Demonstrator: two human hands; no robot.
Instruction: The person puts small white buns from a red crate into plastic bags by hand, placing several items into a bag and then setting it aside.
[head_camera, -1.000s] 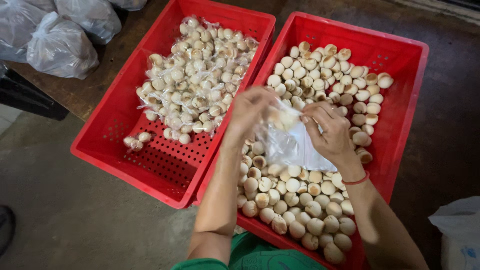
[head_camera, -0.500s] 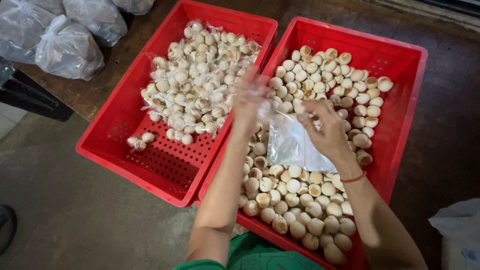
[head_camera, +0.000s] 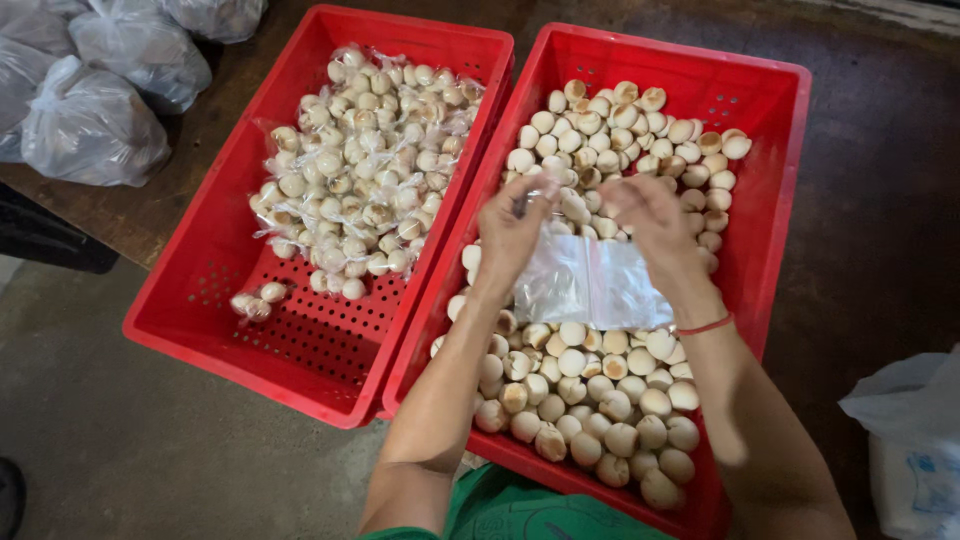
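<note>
Concrete floor (head_camera: 120, 450), two red crates: left hand (head_camera: 512, 225) & right hand (head_camera: 655, 220), both pinched shut on clear bag (head_camera: 585, 285) over loose biscuits (head_camera: 590, 400), packed ones (head_camera: 365, 170) at 10 o'clock.

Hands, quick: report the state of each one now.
Left hand: fingers closed, pinching the clear plastic bag at its top.
Right hand: fingers closed on the same bag's top.

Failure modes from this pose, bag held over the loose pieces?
1. Both hands, left hand and right hand, pinch only the top of the thin clear bag; a slip would likely drop it onto the loose round pieces.
2. The right crate is heaped near its front rim, so reaching in might knock pieces out.
</note>
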